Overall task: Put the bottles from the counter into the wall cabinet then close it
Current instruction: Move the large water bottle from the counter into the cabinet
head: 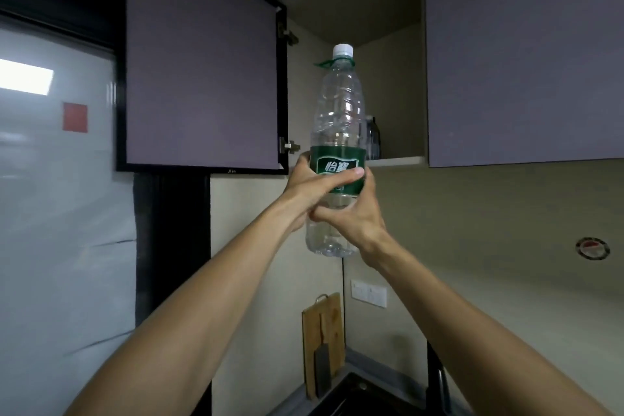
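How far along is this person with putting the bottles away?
The cabinet door stands open, and something dark, perhaps an earlier bottle, already sits on the shelf. Both the left hand and right hand grip a clear water bottle raised before the opening. Left: setting it inside and closing the door. The counter is out of view.

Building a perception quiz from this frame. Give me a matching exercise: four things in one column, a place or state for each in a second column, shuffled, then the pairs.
Things:
1. bottle
2. cabinet door
3. cutting board
4. cap

Places or states:
A. leaning against the wall in the corner, low in view
B. swung open to the left
C. held upright by the left hand and right hand
D. white, on top of the bottle

Pairs: 1-C, 2-B, 3-A, 4-D
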`<state>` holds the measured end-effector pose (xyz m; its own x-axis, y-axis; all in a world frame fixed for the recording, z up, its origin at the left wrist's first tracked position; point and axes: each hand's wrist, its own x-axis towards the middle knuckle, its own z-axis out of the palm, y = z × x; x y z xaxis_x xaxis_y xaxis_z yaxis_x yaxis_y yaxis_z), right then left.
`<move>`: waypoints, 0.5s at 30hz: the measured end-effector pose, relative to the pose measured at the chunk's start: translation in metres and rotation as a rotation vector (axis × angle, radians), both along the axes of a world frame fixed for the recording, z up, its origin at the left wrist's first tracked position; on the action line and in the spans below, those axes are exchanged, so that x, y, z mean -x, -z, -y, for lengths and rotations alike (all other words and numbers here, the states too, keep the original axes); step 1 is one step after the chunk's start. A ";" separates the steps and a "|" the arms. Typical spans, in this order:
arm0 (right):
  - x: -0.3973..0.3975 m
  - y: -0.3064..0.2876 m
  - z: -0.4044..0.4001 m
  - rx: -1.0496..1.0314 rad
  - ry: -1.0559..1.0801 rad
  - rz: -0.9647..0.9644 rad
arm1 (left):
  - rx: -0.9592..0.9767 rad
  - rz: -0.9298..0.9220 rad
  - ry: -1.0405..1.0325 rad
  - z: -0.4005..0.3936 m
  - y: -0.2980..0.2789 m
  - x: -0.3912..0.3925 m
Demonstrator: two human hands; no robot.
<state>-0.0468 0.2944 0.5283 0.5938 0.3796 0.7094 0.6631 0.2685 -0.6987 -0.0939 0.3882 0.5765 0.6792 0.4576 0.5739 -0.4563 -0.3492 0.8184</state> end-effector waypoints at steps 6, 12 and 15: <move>-0.060 -0.063 -0.022 -0.048 0.073 0.109 | -0.251 -0.090 0.113 -0.029 -0.061 -0.035; -0.099 -0.104 -0.039 -0.115 0.160 0.116 | -0.164 0.048 0.004 -0.042 -0.081 -0.079; -0.123 -0.113 -0.049 -0.105 0.191 0.141 | -0.144 0.123 0.025 -0.052 -0.086 -0.102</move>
<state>0.0760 0.3437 0.6414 0.5401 0.1895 0.8200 0.7978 0.1950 -0.5705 0.0078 0.4404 0.6623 0.6099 0.3487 0.7117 -0.5599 -0.4460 0.6983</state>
